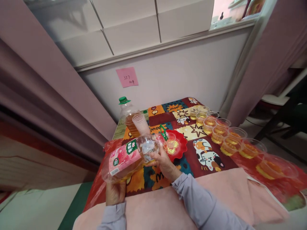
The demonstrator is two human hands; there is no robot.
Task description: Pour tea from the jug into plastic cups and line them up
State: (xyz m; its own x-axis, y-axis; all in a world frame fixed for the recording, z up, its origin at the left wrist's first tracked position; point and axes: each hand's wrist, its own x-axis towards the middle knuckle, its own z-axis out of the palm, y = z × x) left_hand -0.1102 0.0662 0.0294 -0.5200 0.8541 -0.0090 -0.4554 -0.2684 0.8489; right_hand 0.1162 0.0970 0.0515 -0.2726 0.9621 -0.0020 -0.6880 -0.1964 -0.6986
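Note:
A big clear juice bottle (pixel 126 156) with a pink label lies tilted in front of me, its neck end toward the right. My right hand (pixel 165 163) is wrapped round it near the neck. Under its base is my left hand (pixel 115 191), fingers partly hidden by the bottle. Some yellowish liquid shows low in the bottle. Just beyond the neck, a red scalloped dish (pixel 181 144) holds a clear plastic cup (pixel 171 143). A green strip (pixel 163 132) stands at the dish's edge. The bottle's mouth is hard to make out.
Behind the bottle stand a stack of plastic cups (pixel 141 124) and a green-capped jug (pixel 131 123) of amber liquid. Several cups of yellow drink (pixel 231 145) line the right side. A patterned mat (pixel 165 119) and pink cloth (pixel 223 185) cover the table. A wall rises behind.

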